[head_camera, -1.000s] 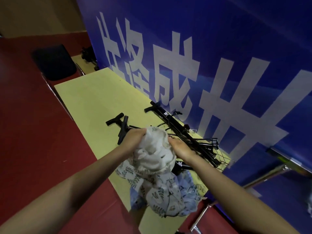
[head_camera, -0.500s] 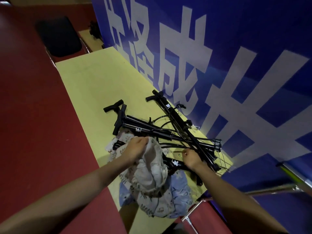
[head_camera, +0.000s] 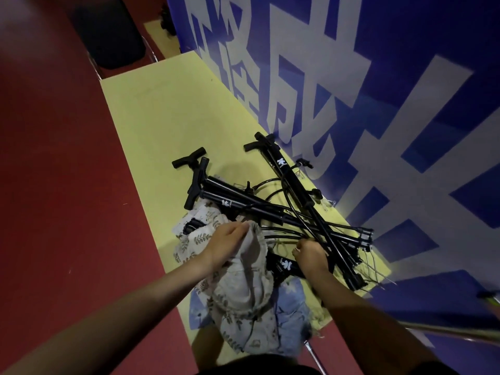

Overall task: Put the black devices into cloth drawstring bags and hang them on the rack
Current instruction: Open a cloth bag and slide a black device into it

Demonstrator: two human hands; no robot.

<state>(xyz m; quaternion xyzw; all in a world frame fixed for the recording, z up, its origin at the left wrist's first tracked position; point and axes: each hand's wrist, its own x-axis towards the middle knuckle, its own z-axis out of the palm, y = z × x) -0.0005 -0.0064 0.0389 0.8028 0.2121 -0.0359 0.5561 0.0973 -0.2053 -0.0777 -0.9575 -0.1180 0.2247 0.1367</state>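
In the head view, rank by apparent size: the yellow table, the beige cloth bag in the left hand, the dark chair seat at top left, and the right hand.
1. yellow table
2. beige cloth bag and dark chair seat: look alike; the bag is much nearer, so unranked
3. right hand

The cloth bag [head_camera: 243, 269] in the left grip [head_camera: 224, 244] is soft, matt off-white fabric with a gathered, frayed-looking mouth; under it lie more matt printed cloth bags [head_camera: 270, 326], leaf-patterned and pale blue. Beyond both grips, the black devices [head_camera: 243, 204] have smooth tubes with a slight sheen and white printed logos, duller plastic-looking T-handles and thin glossy hoses. The right grip [head_camera: 309, 255] closes on one such tube. The desk [head_camera: 162, 109] is smooth, matt pale yellow. The floor left of the left grip is matt red
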